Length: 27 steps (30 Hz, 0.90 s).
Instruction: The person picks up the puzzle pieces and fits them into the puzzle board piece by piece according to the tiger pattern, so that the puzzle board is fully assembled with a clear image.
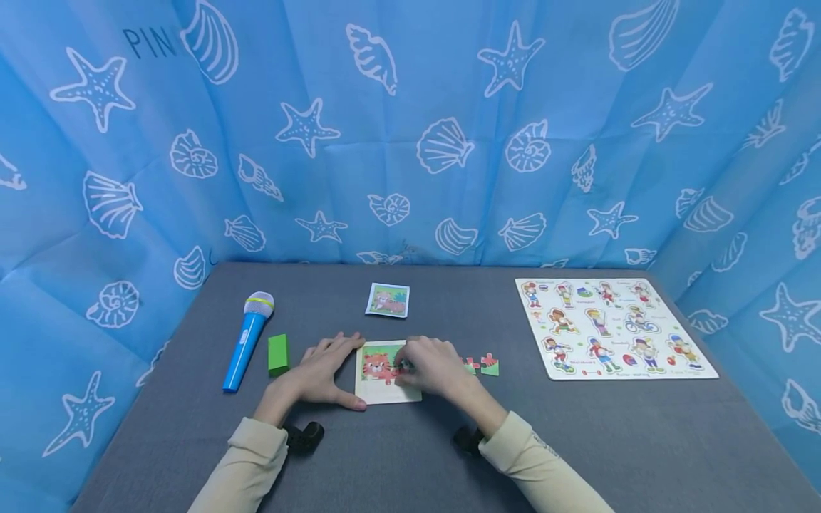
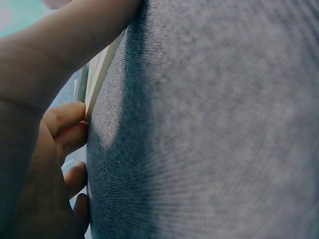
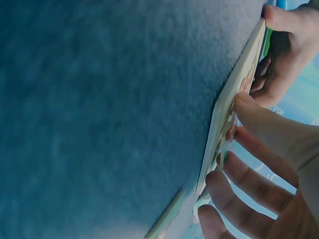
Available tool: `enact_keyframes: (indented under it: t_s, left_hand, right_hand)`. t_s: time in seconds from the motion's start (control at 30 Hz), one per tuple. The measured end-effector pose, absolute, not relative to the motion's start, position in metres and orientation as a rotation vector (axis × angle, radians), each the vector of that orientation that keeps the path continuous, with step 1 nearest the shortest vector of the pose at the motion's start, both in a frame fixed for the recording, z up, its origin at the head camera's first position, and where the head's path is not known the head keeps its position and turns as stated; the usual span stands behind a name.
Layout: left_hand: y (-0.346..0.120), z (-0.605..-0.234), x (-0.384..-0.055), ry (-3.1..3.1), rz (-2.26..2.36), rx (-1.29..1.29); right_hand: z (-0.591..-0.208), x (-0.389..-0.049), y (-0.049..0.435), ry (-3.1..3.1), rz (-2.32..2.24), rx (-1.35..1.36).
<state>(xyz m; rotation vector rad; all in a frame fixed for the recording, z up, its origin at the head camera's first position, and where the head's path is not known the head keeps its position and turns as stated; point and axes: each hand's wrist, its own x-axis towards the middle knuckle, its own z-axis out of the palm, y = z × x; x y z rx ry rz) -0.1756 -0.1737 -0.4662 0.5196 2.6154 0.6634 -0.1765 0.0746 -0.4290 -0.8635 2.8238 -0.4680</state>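
A small tiger jigsaw board (image 1: 370,394) with a pale frame lies flat on the table. Spread along its left side is my left hand (image 1: 323,370), thumb at the near corner and index finger at the far one, both touching the edge. Over the board's right part, my right hand (image 1: 431,365) pinches a jigsaw piece (image 3: 230,130) between thumb and fingers; the hand hides most of it in the head view. Loose jigsaw pieces (image 1: 490,365) lie on the table just right of that hand.
A tiger picture card (image 1: 388,301) lies beyond the board. On the left are a green block (image 1: 278,355) and a blue toy microphone (image 1: 246,344). A large white sports puzzle board (image 1: 609,331) lies at the right. A blue shell-print curtain (image 1: 410,92) hangs behind the grey table.
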Motion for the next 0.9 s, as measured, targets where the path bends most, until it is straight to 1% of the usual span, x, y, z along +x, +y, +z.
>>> enact_keyframes:
  t_s: [0.37, 0.9]
  left_hand:
    - [-0.174, -0.465, -0.175, 2.620, 0.657, 0.522]
    - [-0.175, -0.466, -0.174, 2.619, 0.674, 0.528]
  right_hand:
    - [-0.430, -0.179, 0.069, 2.810, -0.538, -0.786]
    - [-0.427, -0.175, 0.062, 2.825, -0.495, -0.699]
